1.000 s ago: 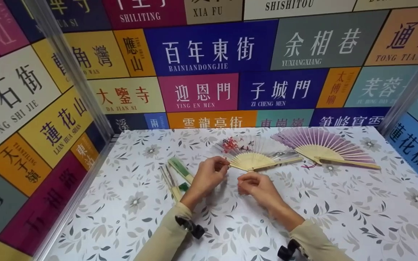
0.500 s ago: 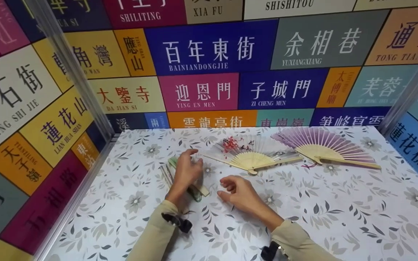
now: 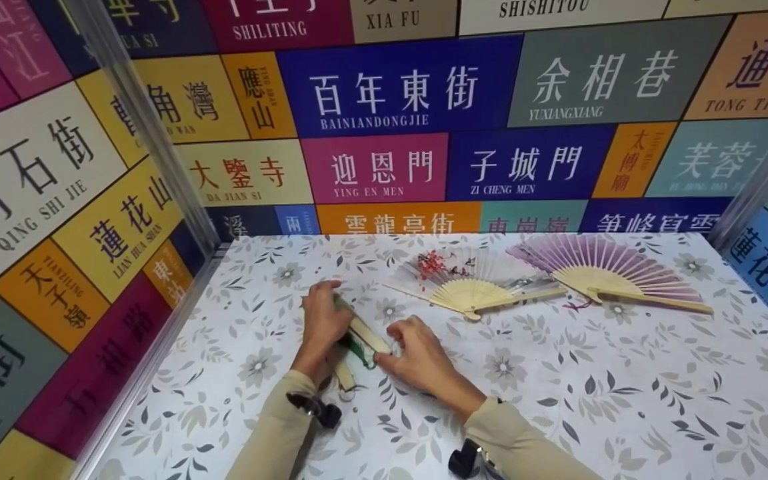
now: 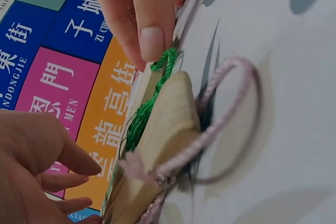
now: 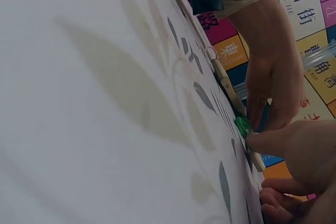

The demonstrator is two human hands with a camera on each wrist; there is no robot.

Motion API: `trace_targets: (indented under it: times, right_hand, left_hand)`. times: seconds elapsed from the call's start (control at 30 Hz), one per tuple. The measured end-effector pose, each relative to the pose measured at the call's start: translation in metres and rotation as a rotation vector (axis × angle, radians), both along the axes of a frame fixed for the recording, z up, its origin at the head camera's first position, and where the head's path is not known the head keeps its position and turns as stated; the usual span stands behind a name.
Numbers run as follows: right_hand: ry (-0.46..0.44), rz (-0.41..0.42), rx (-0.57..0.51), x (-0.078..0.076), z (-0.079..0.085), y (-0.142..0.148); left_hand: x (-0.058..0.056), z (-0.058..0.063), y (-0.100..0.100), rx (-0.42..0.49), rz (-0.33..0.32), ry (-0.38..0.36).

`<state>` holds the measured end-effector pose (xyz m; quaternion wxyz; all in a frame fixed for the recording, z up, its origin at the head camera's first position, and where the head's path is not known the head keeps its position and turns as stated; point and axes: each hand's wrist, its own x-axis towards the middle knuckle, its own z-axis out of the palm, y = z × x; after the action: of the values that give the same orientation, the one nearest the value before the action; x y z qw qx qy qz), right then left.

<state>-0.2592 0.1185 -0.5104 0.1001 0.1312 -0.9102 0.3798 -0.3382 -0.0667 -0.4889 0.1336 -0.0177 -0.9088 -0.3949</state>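
Green folded fan on the table, left of the open white fan and nearer the person. Second folded fan just beside it, farther left of the white fan; cord loop at its end. Hands apart from each other, both left of the white fan. Left hand over both folded fans, grip hidden, can't tell. Right hand nearer the white fan: thumb at the green tassel, can't tell if it pinches. Open purple fan right of the white fan.
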Motion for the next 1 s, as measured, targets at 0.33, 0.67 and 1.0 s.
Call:
trace_targets:
  times: [0.33, 0.67, 1.0]
  right_hand:
    - [0.029, -0.058, -0.006, -0.002, 0.003, -0.006]
    - [-0.133, -0.097, -0.296, -0.004, 0.007, 0.001]
    - [-0.285, -0.115, -0.687, -0.003, 0.018, 0.017]
  left_hand:
    - [-0.003, 0.002, 0.002, -0.022, -0.025, -0.080]
    - [-0.004, 0.002, 0.003, -0.002, -0.051, -0.120]
    - [-0.006, 0.003, 0.011, 0.032, -0.075, 0.052]
